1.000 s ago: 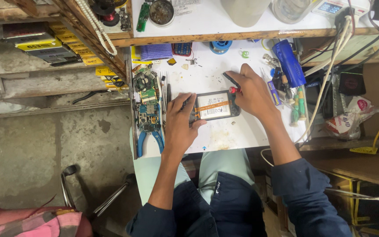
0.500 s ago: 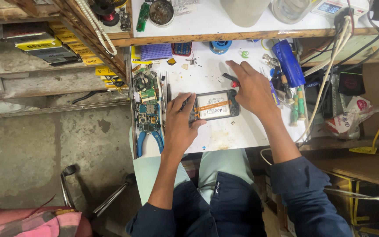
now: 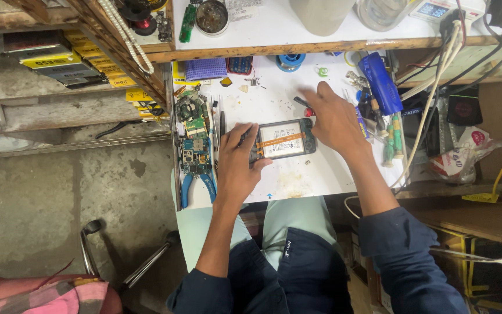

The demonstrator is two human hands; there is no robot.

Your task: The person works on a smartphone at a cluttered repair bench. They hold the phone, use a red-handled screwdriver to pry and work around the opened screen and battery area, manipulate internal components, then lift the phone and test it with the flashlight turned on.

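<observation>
Because the opened phone [image 3: 282, 139], lying mid-worktop just right of the blue-handled pliers [image 3: 196, 185], looks light, rigid and fragile inside, the left hand [image 3: 236, 166] grasps its edge while the right hand [image 3: 333, 119] rests loosely beside it.

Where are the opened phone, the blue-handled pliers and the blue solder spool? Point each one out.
opened phone [image 3: 283, 140], head view, on the pale battery in its open back.
blue-handled pliers [image 3: 196, 183], head view, on the joint where the handles meet.
blue solder spool [image 3: 291, 60], head view, on its round top.
</observation>
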